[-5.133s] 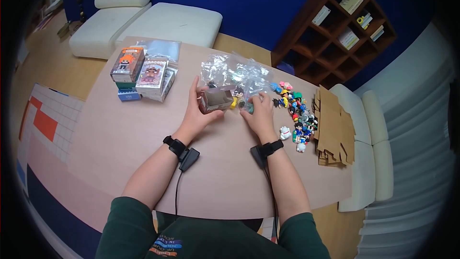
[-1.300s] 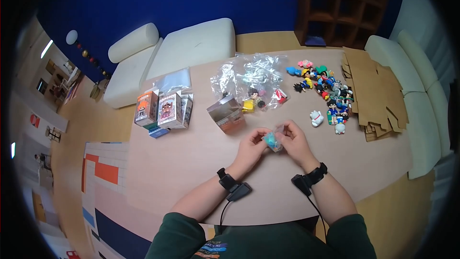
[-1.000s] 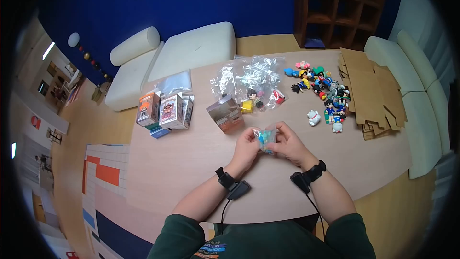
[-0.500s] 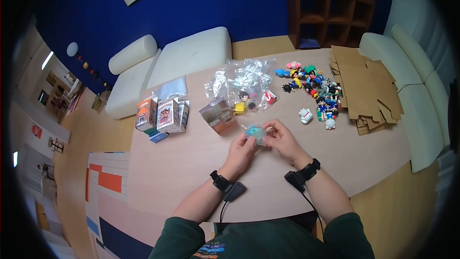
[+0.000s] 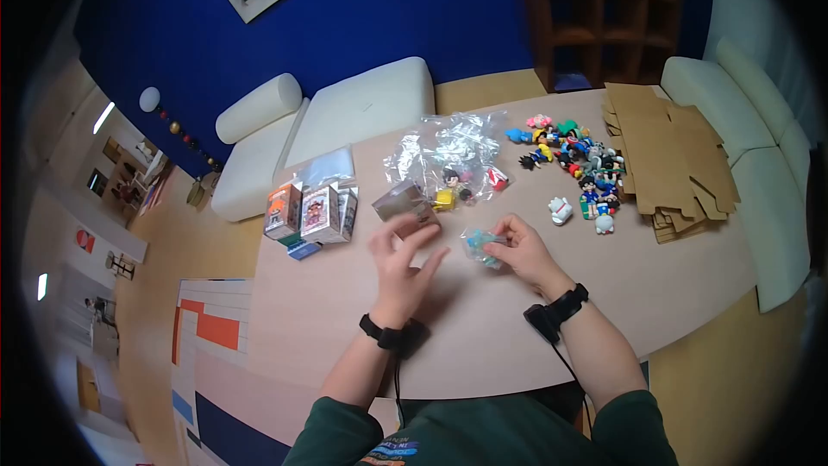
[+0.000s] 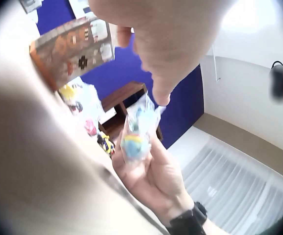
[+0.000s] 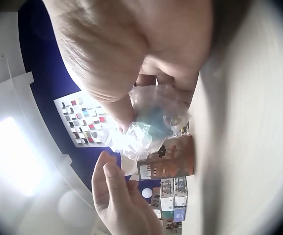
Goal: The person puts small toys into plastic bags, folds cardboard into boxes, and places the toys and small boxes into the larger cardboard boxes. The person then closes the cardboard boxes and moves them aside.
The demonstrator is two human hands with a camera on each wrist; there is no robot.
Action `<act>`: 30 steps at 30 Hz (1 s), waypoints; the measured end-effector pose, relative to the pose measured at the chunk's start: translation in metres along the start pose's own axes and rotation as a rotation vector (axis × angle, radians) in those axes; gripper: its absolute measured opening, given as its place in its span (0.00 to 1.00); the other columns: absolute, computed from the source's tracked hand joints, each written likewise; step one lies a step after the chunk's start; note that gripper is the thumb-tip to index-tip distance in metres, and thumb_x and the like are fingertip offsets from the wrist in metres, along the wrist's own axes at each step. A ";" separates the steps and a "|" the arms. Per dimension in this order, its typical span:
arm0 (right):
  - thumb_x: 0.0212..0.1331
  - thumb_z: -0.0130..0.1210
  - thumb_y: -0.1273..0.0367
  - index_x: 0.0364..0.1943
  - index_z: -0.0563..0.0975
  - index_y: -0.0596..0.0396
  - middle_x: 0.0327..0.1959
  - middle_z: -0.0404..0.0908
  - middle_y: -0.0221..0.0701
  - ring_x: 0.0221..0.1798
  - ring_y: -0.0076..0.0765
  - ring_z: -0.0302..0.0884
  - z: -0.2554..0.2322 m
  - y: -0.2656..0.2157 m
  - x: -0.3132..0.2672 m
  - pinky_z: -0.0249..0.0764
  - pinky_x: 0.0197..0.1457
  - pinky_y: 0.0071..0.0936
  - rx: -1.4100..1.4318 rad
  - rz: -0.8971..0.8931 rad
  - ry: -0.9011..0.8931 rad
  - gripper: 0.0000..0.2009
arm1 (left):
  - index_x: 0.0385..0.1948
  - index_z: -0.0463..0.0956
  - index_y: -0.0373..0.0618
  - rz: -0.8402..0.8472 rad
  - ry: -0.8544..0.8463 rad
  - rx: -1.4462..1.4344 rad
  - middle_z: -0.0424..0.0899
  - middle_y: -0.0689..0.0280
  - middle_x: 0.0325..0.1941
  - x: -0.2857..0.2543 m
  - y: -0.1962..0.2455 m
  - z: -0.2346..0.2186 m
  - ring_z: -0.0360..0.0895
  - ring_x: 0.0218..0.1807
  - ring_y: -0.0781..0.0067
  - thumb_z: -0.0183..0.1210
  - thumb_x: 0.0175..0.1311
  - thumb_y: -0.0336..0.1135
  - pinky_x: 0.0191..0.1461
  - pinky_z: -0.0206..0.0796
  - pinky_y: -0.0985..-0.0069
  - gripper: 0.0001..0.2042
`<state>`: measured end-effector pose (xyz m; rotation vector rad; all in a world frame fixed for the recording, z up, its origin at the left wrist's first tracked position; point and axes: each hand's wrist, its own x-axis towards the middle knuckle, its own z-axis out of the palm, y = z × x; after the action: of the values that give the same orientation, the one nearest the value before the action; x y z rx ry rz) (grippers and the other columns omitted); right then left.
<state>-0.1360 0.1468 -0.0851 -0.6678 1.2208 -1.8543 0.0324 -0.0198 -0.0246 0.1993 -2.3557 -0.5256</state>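
A small clear plastic bag (image 5: 479, 247) with blue-green toy pieces inside is pinched between the thumb and fingers of my right hand (image 5: 530, 257), above the table. In the left wrist view the bag (image 6: 137, 139) shows a yellow stripe on one blue piece. My left hand (image 5: 399, 280), blurred, is raised with its fingers spread and holds nothing. Its fingertips overlap the near side of an opened cardboard box (image 5: 402, 201). Printed figures cover that box (image 6: 78, 51) in the left wrist view. Just beyond it are a yellow toy piece (image 5: 444, 200) and a dark-haired figure (image 5: 451, 178).
Crumpled clear bags (image 5: 448, 142) lie at the back of the table. Boxed figures (image 5: 319, 214) and flat plastic sleeves (image 5: 328, 166) are at the left. On the right are a pile of toy figures (image 5: 586, 155), a white cat figure (image 5: 561, 210) and flattened cardboard (image 5: 668, 160).
My left hand has let go of the bag and moved left toward the box, fingers spreading. The right hand keeps its pinch. Earlier, both hands brought the bag nearer from beside the box.
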 end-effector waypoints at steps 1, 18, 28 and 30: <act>0.63 0.62 0.77 0.42 0.70 0.51 0.40 0.78 0.25 0.44 0.18 0.77 0.000 0.000 0.001 0.76 0.43 0.19 0.003 -0.004 -0.007 0.12 | 0.52 0.81 0.48 0.024 0.148 0.117 0.73 0.54 0.61 0.006 -0.002 -0.009 0.67 0.69 0.55 0.76 0.51 0.33 0.70 0.62 0.64 0.24; 0.62 0.61 0.81 0.43 0.69 0.53 0.49 0.77 0.31 0.53 0.24 0.76 0.028 -0.001 -0.004 0.75 0.58 0.27 -0.218 -0.209 -0.056 0.13 | 0.72 0.58 0.47 -0.380 0.052 -0.740 0.78 0.58 0.61 -0.002 -0.061 0.019 0.75 0.65 0.66 0.72 0.54 0.23 0.67 0.69 0.69 0.42; 0.60 0.63 0.78 0.44 0.74 0.57 0.46 0.81 0.33 0.47 0.29 0.79 0.099 -0.054 0.057 0.74 0.53 0.27 -0.728 -0.507 -0.085 0.11 | 0.62 0.62 0.44 -0.445 -0.090 -1.031 0.76 0.59 0.62 -0.011 -0.043 0.030 0.75 0.65 0.65 0.72 0.57 0.28 0.65 0.70 0.67 0.33; 0.59 0.63 0.78 0.43 0.74 0.57 0.46 0.81 0.34 0.46 0.32 0.80 0.094 -0.059 0.057 0.75 0.52 0.28 -0.866 -0.562 -0.157 0.11 | 0.62 0.63 0.44 -0.451 -0.054 -1.022 0.76 0.58 0.61 -0.011 -0.046 0.029 0.76 0.64 0.64 0.73 0.58 0.29 0.65 0.71 0.66 0.32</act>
<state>-0.1138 0.0643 0.0066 -1.7337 1.8598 -1.5679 0.0210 -0.0491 -0.0699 0.2266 -1.7951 -1.8629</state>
